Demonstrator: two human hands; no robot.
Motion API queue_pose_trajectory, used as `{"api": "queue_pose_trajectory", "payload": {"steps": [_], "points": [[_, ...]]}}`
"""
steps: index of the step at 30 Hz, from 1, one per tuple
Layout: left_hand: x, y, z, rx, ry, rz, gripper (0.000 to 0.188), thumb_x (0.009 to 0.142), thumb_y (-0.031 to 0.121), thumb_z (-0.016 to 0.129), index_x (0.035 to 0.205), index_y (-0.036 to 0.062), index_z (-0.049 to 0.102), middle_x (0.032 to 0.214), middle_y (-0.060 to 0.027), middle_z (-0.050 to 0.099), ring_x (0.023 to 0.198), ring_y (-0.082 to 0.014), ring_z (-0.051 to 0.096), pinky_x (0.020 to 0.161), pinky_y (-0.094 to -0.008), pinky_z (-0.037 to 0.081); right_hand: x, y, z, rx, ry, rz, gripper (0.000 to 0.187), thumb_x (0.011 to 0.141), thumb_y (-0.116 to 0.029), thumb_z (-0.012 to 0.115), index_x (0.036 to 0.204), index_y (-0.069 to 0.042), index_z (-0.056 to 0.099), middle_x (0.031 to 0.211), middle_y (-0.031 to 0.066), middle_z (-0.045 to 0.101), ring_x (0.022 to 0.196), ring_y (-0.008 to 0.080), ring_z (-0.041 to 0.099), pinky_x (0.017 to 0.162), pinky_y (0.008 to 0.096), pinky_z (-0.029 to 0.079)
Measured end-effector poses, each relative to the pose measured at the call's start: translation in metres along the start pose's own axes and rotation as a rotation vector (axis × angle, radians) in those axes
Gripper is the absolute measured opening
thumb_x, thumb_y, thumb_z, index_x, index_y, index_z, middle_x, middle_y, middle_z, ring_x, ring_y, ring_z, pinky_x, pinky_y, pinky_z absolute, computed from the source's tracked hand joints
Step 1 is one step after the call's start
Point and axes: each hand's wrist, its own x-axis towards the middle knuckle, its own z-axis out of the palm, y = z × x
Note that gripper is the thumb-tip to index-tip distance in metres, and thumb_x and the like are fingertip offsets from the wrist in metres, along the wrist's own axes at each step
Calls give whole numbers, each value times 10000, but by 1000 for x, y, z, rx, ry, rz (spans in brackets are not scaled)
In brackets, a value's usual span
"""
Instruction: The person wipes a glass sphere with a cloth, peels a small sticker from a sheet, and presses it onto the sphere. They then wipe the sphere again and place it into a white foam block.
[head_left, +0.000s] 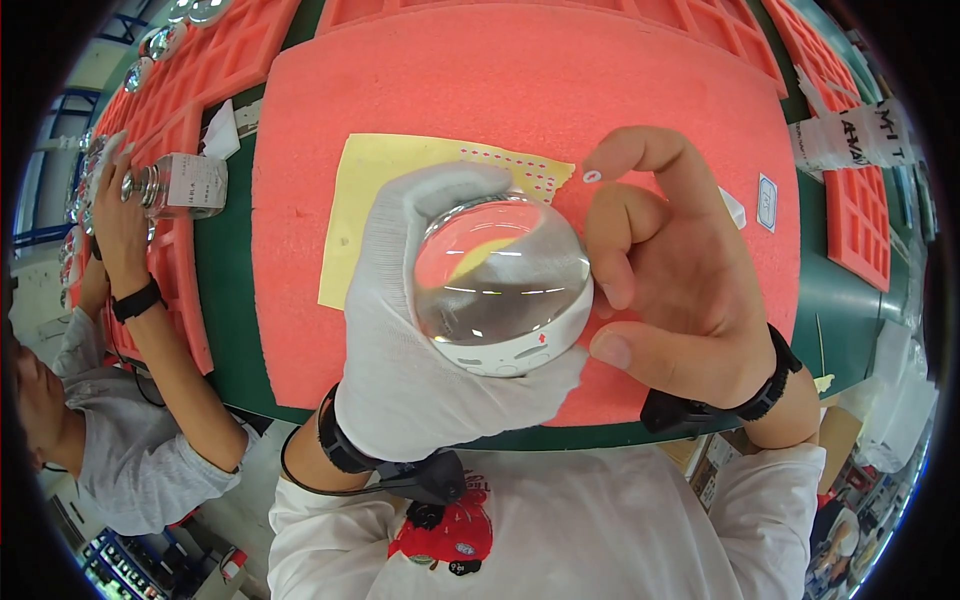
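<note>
My left hand, in a white glove, is wrapped round a domed clear lens with a white rim. A small red arrow mark shows on the rim's near side. My bare right hand is beside the lens, its fingers bent and apart. A tiny white sticker with a red mark clings to its index fingertip. The other fingers are close to the lens; whether they touch it I cannot tell. Under and beyond my left hand lies a yellow sheet with rows of small red-and-white stickers.
A pink foam mat covers the green table. Pink foam trays stand around it. At left, a co-worker's hand is at a clear jar with a metal top. A small label lies right.
</note>
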Motion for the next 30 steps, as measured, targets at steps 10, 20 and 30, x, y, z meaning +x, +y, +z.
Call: {"api": "queue_pose_trajectory", "payload": {"steps": [10,20,30], "points": [[2,0,-3,46,-7,55,730,650,106,849,1243,40,429,1100,-77,559,987,-158,591,852,-306,494,-2,-4,-10,-481,-138,-271,676,707,-26,775,1261,-50,388,922,18,521,867,127,487,798,262,394],[-6,0,-5,-112,-18,1,682,632,100,822,1214,38,472,1100,-129,540,961,-249,604,826,-338,512,0,15,7,-119,135,-14,899,665,3,827,1377,-71,283,1151,108,582,1119,240,563,962,331,434],[-12,3,-11,-138,-115,-59,789,620,108,844,1295,49,440,1211,-116,509,1093,-236,583,925,-356,487,0,15,7,41,-21,119,1064,648,-5,840,1455,-84,150,1274,201,555,1187,266,554,1020,354,411]]}}
